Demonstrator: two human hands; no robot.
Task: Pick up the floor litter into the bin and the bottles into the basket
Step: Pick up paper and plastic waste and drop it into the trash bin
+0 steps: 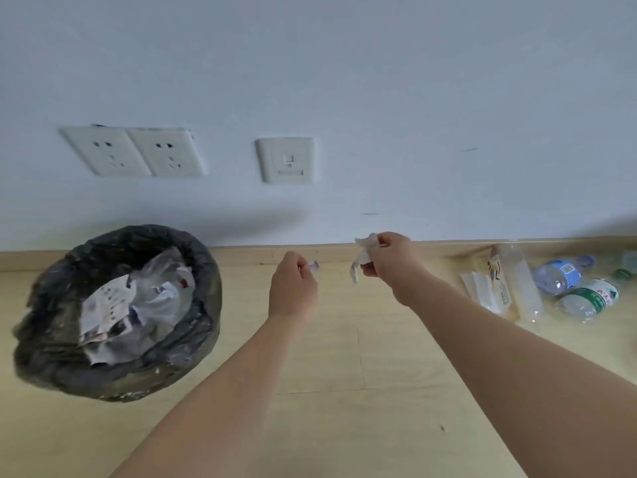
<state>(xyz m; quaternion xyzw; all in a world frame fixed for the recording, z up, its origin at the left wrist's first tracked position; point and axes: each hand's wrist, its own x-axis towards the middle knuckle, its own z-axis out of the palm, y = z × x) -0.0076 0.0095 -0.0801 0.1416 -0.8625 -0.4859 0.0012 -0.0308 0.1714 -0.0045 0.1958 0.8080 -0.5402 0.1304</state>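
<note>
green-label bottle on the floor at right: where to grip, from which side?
Grip the green-label bottle around its labelled mid-body, coming from above. It lies on its side, cap pointing toward the wall, so the round barrel faces up. The blue-label bottle lies close on its wall side, so fingers likely fit better from the near side.

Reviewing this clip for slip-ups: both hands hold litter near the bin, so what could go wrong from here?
The left hand pinches only a tiny scrap, which could slip unnoticed. The right hand holds a limp tissue well right of the bin; dropped early, it may land on the floor.
</note>
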